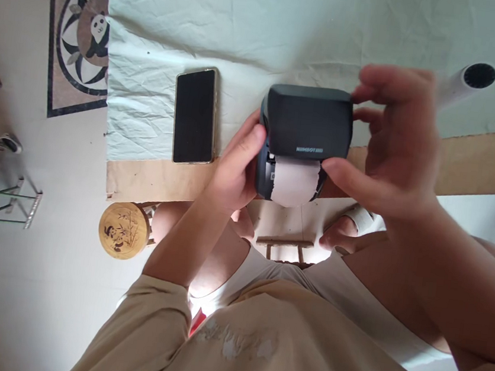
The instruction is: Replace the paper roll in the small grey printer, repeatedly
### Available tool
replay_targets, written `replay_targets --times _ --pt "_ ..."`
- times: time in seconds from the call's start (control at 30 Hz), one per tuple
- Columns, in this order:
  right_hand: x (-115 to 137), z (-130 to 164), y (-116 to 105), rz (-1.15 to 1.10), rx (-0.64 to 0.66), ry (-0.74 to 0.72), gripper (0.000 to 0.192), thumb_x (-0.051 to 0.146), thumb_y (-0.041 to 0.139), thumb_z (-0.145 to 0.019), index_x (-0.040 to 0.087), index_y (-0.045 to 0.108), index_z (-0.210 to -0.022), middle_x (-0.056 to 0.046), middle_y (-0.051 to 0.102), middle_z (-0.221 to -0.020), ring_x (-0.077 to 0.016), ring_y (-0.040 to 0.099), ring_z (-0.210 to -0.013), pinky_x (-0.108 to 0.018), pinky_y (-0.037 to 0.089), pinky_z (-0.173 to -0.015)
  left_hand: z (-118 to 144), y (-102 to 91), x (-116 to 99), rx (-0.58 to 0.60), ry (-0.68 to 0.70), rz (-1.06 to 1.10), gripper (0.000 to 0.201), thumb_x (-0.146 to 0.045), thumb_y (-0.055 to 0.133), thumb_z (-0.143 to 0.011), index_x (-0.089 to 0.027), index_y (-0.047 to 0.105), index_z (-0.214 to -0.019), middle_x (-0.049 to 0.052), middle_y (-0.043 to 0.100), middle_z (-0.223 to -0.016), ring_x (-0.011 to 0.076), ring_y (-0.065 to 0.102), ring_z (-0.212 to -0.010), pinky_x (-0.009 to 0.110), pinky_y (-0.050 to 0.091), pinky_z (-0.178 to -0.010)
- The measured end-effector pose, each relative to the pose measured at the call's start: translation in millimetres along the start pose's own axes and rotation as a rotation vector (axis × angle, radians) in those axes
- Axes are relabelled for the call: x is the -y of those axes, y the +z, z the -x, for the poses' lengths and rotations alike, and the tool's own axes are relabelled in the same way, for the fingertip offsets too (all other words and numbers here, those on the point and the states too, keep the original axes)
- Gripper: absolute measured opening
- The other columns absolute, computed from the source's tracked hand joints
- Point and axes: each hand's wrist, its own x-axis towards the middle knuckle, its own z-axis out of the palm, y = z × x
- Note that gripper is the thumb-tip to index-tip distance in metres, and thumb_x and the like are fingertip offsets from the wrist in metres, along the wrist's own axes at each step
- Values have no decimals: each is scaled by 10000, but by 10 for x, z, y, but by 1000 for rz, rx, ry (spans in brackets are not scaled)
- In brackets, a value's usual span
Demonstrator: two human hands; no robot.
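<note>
A: Where is the label printer (306, 127) sitting right now?

B: It's hovering over the table edge (478, 161), at three o'clock from the phone (195, 115). The left hand (235, 169) is curling around its left side, thumb on top; the right hand (392, 145) is pinching the lid, fingers half closed.

A: And the paper roll (295, 182)?

B: It's poking out at six o'clock. I'd judge they're doing best by keeping the body steady and pressing the lid evenly, so the paper isn't skewing
</note>
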Motion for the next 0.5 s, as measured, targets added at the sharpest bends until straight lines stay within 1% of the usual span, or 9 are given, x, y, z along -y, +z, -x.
replay_targets --times 0.03,0.1,0.17,0.23,0.33,0.4,0.47,0.5 --pt "50 -18 1 53 -75 -5 600 491 728 -727 364 556 -1288 -46 538 -1186 -216 567 -1034 -386 536 -856 8 -2 -5 26 19 -19 284 -437 510 -939 -228 625 -1093 9 687 -1230 238 379 -1508 410 441 -1217" --pt "161 -51 7 117 -210 17 409 479 701 -785 340 609 -1158 -20 547 -1069 -120 544 -803 -322 496 -733 19 -7 -9 58 48 -51 271 -406 566 -921 -259 621 -1142 7 680 -1259 239 403 -1496 408 448 -1213" --pt "259 -83 14 136 -287 55 226 426 658 -850 309 619 -1040 2 550 -1009 -54 489 -681 -267 439 -639 21 -8 -9 64 52 -66 291 -417 584 -911 -270 621 -1160 8 668 -1292 251 413 -1489 405 470 -1193" --pt "322 -114 19 159 -315 62 155 410 615 -889 269 603 -951 1 557 -946 -46 486 -678 -248 412 -604 19 -3 -4 63 39 -70 307 -448 577 -912 -268 620 -1157 8 666 -1301 260 419 -1484 396 491 -1172" --pt "350 -152 18 171 -347 68 190 409 588 -905 227 563 -856 -15 566 -868 -81 556 -762 -265 434 -644 10 -2 9 54 46 -75 302 -470 556 -923 -267 621 -1137 4 692 -1246 249 456 -1459 369 508 -1148" --pt "346 -166 11 193 -327 100 168 376 561 -919 220 558 -855 -21 579 -875 -107 596 -808 -286 443 -679 4 -13 16 64 64 -87 299 -470 551 -926 -263 627 -1128 7 708 -1198 241 492 -1431 364 519 -1132" --pt "344 -169 3 276 -279 75 136 333 547 -921 209 574 -870 -23 595 -857 -106 590 -766 -284 437 -670 -1 -31 16 90 73 -118 334 -485 566 -914 -251 634 -1143 24 712 -1174 249 516 -1408 368 534 -1110" --pt "348 -169 -1 346 -222 46 118 303 545 -916 201 589 -875 -20 603 -829 -96 572 -724 -274 426 -653 -4 -40 13 105 71 -135 365 -497 578 -904 -242 635 -1159 39 710 -1173 259 519 -1403 371 540 -1099"
